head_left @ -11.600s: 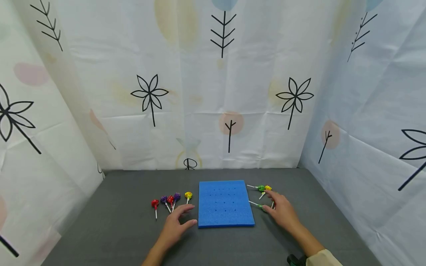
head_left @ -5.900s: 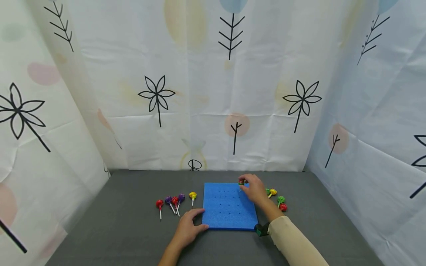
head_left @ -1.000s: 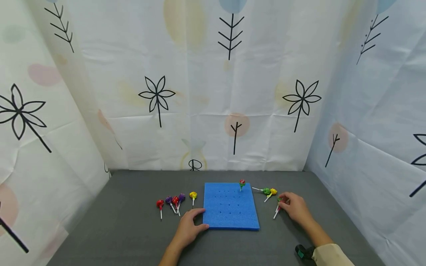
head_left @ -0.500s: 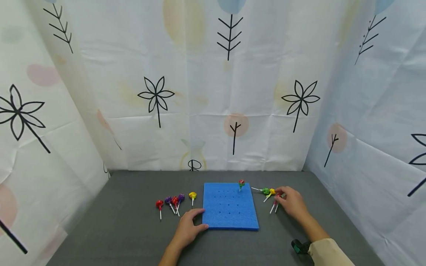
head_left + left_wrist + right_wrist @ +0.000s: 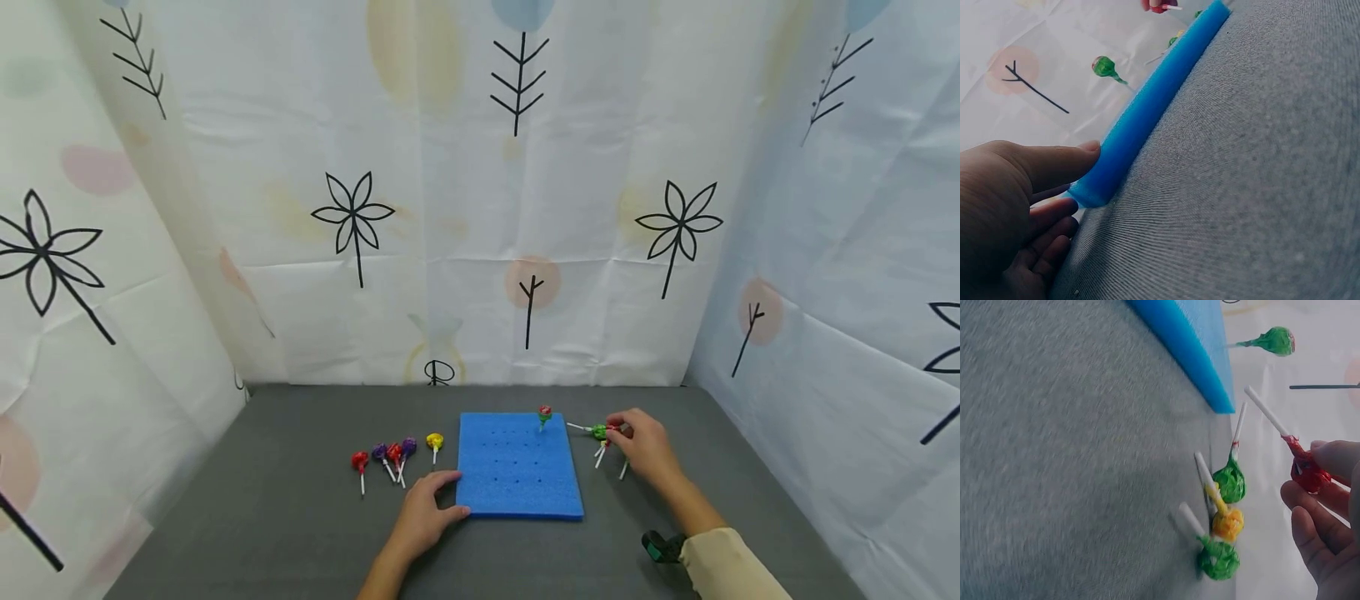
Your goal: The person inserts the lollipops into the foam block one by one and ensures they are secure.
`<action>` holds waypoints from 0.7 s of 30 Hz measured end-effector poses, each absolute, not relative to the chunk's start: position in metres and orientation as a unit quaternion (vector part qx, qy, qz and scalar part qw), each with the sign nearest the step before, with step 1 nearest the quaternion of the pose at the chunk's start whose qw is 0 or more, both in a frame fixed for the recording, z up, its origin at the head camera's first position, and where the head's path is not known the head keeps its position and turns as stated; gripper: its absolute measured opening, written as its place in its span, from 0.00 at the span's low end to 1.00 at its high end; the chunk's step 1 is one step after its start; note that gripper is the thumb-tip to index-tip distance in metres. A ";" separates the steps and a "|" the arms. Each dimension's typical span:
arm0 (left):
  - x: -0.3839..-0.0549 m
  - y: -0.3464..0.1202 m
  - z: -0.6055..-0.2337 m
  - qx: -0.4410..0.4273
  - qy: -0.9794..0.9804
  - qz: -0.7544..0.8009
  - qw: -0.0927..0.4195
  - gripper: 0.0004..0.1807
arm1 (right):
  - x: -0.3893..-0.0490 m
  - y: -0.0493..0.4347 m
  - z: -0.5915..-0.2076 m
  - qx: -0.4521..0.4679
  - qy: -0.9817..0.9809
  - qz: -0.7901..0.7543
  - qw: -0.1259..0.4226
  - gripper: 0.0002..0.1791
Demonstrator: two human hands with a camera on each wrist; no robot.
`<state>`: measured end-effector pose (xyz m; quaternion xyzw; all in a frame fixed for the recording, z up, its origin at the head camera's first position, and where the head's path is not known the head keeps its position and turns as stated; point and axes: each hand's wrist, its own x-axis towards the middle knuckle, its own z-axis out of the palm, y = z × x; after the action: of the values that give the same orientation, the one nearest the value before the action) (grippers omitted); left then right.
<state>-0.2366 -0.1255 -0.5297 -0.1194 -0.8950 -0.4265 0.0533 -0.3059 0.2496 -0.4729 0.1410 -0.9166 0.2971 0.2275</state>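
My right hand point(image 5: 647, 446) holds a red lollipop point(image 5: 1307, 472) by its wrapped head between thumb and fingers, its white stick pointing toward the board in the right wrist view. Below the hand, a yellow lollipop point(image 5: 1229, 524) and two green lollipops, one nearer the board point(image 5: 1230, 482) and one farther point(image 5: 1219, 559), lie on the table. At the front left corner of the blue foam board point(image 5: 517, 496), my left hand point(image 5: 423, 510) rests its thumb and index finger against the edge. A green and red lollipop point(image 5: 544, 414) stands upright at the board's back right.
Left of the board lie a yellow lollipop point(image 5: 435, 442), red ones including the outermost red lollipop point(image 5: 360, 460), and purple ones such as this purple lollipop point(image 5: 408, 447). Rows of small holes mark the board. A patterned cloth point(image 5: 450, 317) hangs behind the grey table point(image 5: 300, 533).
Over the last second my right hand has picked up the red lollipop and carried it left and back, toward the board. Earlier it stood the green and red lollipop in the board. The left hand stays put.
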 end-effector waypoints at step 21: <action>-0.238 -0.125 -0.531 -0.107 -0.897 -0.427 0.040 0.29 | -0.319 0.210 -0.473 0.163 -0.889 0.344 0.254 0.11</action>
<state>-0.2378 -0.1247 -0.5308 -0.1066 -0.8970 -0.4272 0.0405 -0.3191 0.2105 -0.4728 0.1631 -0.8891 0.3437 0.2545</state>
